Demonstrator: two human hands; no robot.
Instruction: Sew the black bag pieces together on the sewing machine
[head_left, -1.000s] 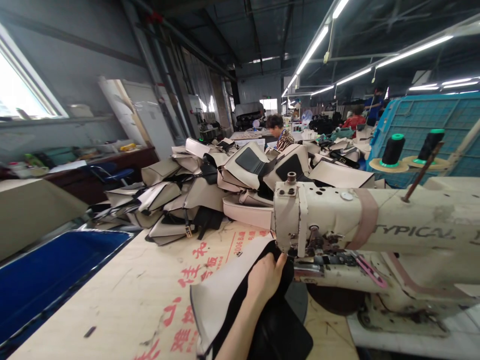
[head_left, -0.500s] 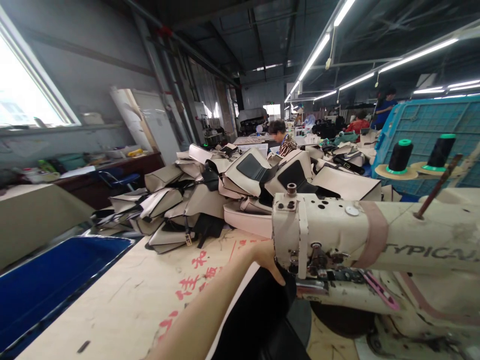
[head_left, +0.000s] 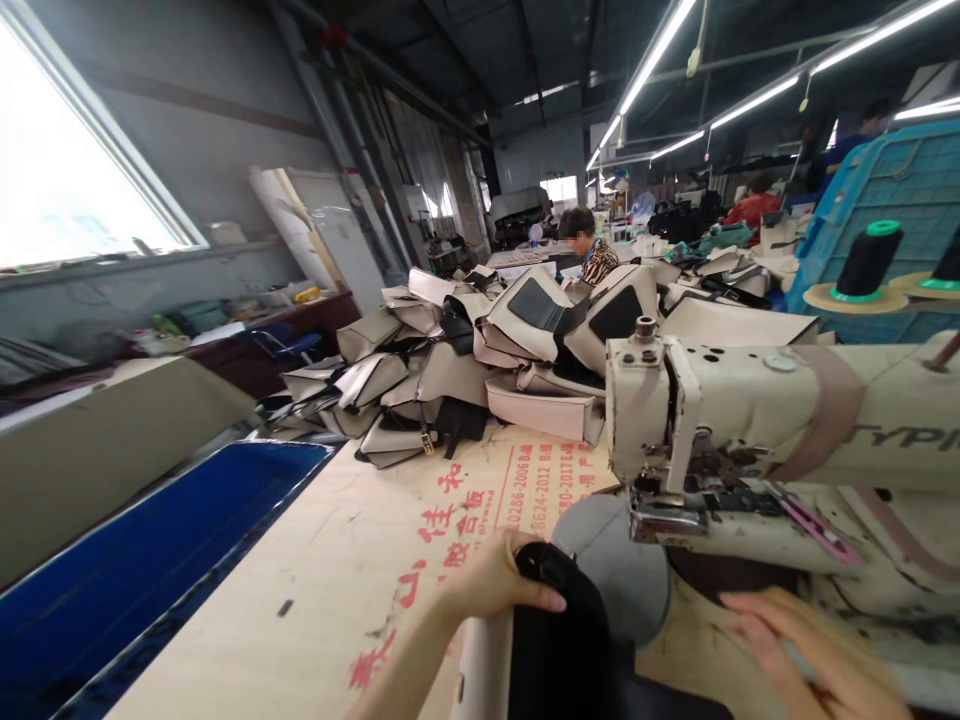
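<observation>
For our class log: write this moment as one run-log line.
left hand: grips black piece | right hand: open, blurred, holds nothing | sewing machine: beside hands | bag pile: behind

A sewing factory floor, making bags by the look of it. A worn industrial sewing machine [head_left: 750,440] sits near on the right of a plywood table [head_left: 337,570], with thread cones [head_left: 866,262] behind it. Beige-and-black bag pieces [head_left: 480,360] are heaped across the table's far end. Fluorescent tubes [head_left: 660,50] run along a dark roof, and another worker [head_left: 589,250] sits far off among more benches.
</observation>
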